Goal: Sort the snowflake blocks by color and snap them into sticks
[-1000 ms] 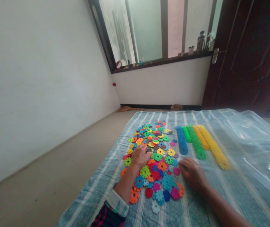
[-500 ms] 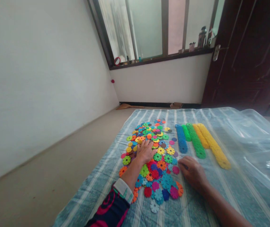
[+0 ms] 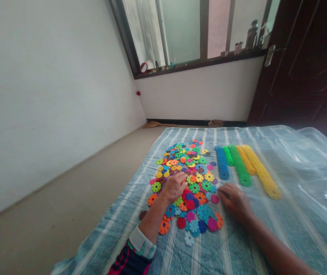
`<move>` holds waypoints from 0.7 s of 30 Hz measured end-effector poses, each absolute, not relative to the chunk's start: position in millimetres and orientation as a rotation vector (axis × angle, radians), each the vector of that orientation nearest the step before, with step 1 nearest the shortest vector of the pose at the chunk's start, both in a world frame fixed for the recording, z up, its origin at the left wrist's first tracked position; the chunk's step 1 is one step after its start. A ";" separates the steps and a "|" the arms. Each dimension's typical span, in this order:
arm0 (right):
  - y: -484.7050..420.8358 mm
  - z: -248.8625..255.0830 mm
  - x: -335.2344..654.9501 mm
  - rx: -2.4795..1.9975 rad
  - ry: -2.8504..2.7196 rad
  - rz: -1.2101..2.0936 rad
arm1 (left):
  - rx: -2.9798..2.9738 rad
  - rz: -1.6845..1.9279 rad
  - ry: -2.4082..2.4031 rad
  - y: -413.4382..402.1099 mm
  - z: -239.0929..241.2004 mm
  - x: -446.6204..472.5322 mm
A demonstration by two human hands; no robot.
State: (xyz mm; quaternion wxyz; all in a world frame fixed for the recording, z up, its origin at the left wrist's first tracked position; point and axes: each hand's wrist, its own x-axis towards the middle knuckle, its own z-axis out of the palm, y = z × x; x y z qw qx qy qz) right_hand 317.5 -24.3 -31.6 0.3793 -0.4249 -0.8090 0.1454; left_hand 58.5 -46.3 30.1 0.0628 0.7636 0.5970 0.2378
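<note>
A spread heap of flat, notched plastic discs (image 3: 193,226) in many colours lies on the striped cloth. My left hand (image 3: 174,188) is over the middle of this heap, its fingers curled and drawn together among the discs. Whatever they may hold is hidden. At the heap's right edge rests my right hand (image 3: 235,201), fingers closed with thumb against forefinger; I cannot make out anything between them. Beyond it lie overlapping rows of discs sorted by colour: a blue row (image 3: 222,163), a short bright green row (image 3: 228,156), a longer green row (image 3: 240,166) and yellow rows (image 3: 262,173).
Clear plastic containers (image 3: 324,196) stand on the right of the cloth-covered surface (image 3: 269,244). A white wall (image 3: 51,95) rises at the left, with bare floor between. Behind are a window sill (image 3: 200,64) with small items and a dark door (image 3: 303,76).
My left hand has drawn slightly back toward me, and its spread fingers have curled together. My right hand keeps its closed pose beside the heap. The view has tilted slightly.
</note>
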 end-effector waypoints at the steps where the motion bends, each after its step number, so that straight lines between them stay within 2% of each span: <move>1: -24.4 -31.2 317.8 -1.081 -2.063 0.373 | 2.269 0.800 1.821 -46.1 31.2 51.1; 4: -24.9 -29.8 318.6 -1.073 -2.051 0.364 | 2.077 0.930 2.042 -46.6 35.4 22.0; 9: -26.0 -28.9 319.3 -1.081 -2.047 0.363 | 1.820 0.790 2.296 -54.8 40.7 -12.9; 16: -25.8 -29.9 319.3 -1.080 -2.030 0.388 | 1.941 0.609 2.243 -58.6 39.6 -2.6; 21: -25.8 -28.0 317.8 -1.074 -2.026 0.381 | 2.013 0.641 2.199 -55.2 33.2 7.2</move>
